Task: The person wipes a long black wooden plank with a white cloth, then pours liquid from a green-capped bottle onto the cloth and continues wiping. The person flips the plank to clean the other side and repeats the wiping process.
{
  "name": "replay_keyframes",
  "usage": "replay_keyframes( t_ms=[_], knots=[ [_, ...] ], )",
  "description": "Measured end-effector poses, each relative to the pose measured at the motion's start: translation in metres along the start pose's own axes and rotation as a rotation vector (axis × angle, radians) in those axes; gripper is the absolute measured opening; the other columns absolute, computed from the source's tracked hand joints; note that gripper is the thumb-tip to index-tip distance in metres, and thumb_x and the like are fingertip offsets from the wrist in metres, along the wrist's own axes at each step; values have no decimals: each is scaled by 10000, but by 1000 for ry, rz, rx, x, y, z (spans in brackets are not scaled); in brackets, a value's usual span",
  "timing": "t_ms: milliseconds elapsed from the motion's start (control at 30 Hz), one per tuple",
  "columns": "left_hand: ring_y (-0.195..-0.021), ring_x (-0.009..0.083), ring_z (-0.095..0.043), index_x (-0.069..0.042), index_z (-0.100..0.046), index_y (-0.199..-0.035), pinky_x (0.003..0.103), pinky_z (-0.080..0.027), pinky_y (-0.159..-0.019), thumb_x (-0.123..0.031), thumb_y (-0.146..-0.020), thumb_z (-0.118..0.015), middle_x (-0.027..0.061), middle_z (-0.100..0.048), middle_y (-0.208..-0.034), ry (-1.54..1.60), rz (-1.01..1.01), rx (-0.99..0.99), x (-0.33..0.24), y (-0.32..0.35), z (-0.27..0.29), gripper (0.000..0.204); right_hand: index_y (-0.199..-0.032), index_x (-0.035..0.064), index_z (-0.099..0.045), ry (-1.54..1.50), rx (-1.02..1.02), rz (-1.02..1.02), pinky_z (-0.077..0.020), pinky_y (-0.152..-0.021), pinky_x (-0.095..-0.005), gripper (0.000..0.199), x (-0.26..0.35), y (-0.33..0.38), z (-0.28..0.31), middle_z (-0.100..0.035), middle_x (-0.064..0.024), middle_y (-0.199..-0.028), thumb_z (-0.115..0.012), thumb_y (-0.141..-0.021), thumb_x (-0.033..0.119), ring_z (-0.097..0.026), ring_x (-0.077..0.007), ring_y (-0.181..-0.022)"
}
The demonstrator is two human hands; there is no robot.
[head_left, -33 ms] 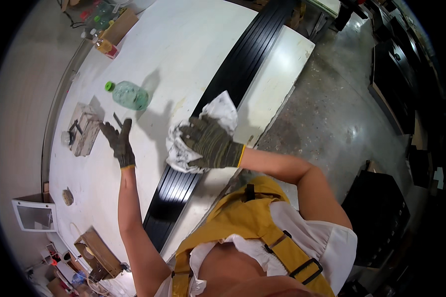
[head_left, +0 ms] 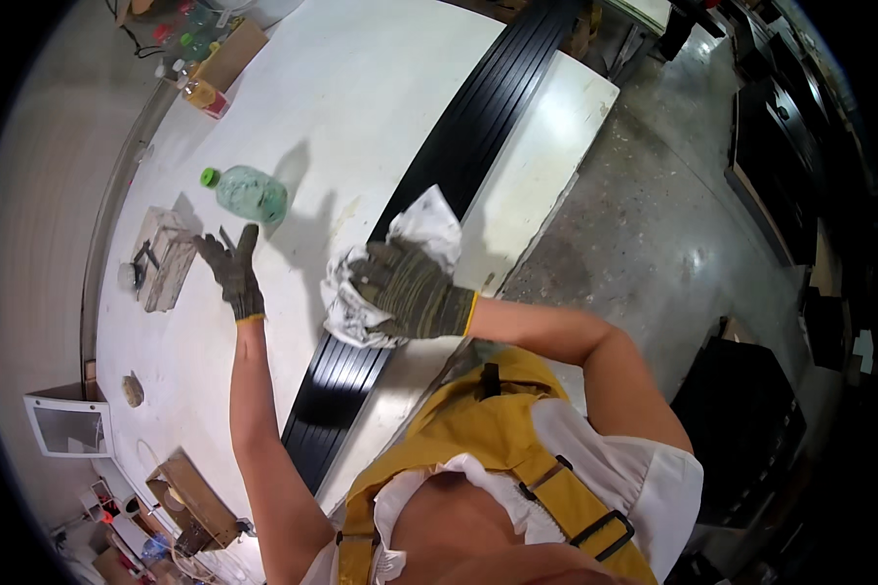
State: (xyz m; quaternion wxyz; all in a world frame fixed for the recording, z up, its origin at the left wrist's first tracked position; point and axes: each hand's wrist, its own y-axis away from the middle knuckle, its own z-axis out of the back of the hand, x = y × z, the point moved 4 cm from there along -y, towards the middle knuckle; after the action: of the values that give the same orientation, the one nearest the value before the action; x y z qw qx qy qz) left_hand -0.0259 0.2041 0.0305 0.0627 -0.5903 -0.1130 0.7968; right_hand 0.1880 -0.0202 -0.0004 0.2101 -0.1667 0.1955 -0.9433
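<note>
White table (head_left: 380, 78), long black grooved panel (head_left: 449, 166), green-capped bottle (head_left: 252, 194), pale block (head_left: 172, 261)

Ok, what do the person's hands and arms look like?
The left hand and right hand wear dark olive-grey gloves with yellow-edged cuffs; the right one shows lighter streaks. The forearms are bare; the right sleeve is short, white and gathered.

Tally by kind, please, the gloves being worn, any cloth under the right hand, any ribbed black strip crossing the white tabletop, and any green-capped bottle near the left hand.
Gloves: 2
Cloth, seemingly one piece: 1
Ribbed black strip: 1
Green-capped bottle: 1
Total: 5
</note>
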Motion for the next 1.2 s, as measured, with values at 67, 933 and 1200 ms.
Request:
replay_keyframes(
  t_ms=[67,933,1200],
  knots=[
    [-1473,320,-263,32,-118,-1556,420,-221,-1198,-259,-690,-907,249,-259,-1580,-39,-17,-53,8,-36,-46,1207,-1198,135,-650,-41,-183,79,-424,-973,-533,519,-20,-1,6,-567,-100,-1323,-591,-797,459,-527,-341,-1187],
    [-1039,231,-663,-59,-571,-1287,371,-546,-945,-127,-622,-926,84,-683,-1163,472,147,657,-66,23,-166,757,-1485,88,-353,-1606,-729,-967,-526,-971,-375,544,-203,61,131,-495,-76,-1430,-358,-1055,422,-550,-237,-1233],
    [-1186,261,-583,-37,-487,-1412,369,-461,-1042,-197,-543,-945,112,-624,-1272,469,508,1307,-128,124,-177,995,-1418,56,-434,-1839,-712,-662,-516,-969,-364,498,-255,107,64,-559,-95,-1324,-375,-1033,367,-588,-254,-1149]
  ],
)
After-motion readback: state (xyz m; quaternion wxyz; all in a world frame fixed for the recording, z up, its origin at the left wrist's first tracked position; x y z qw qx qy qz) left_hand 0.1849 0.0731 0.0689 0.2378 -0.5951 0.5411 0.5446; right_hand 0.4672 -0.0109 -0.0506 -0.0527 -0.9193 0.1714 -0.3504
